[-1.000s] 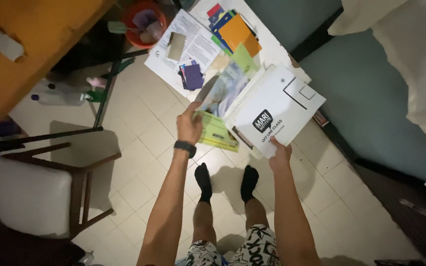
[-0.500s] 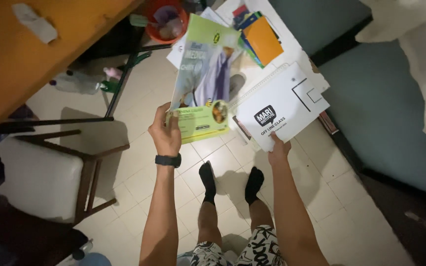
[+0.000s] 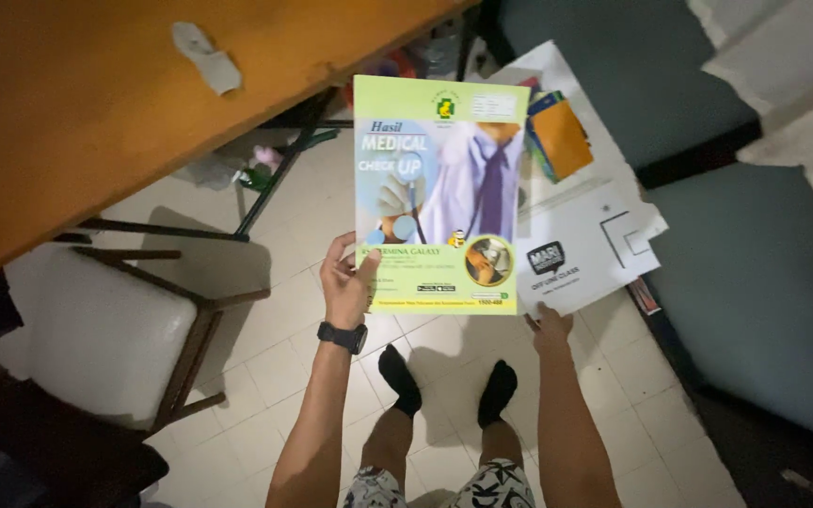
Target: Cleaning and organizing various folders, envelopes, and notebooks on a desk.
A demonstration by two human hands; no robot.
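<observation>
Green booklet raised upright since a moment ago, cover now faced squarely.

The green booklet (image 3: 438,193) is gripped at its lower left edge by the left hand (image 3: 345,282); the white booklet (image 3: 587,246), just right, is held at its lower edge by the right hand (image 3: 549,325).

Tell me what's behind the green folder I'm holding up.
Behind the green folder in the left hand: a white booklet held by the right hand, colored folders, floor tiles. Whatever sits directly behind it is hidden.
</observation>
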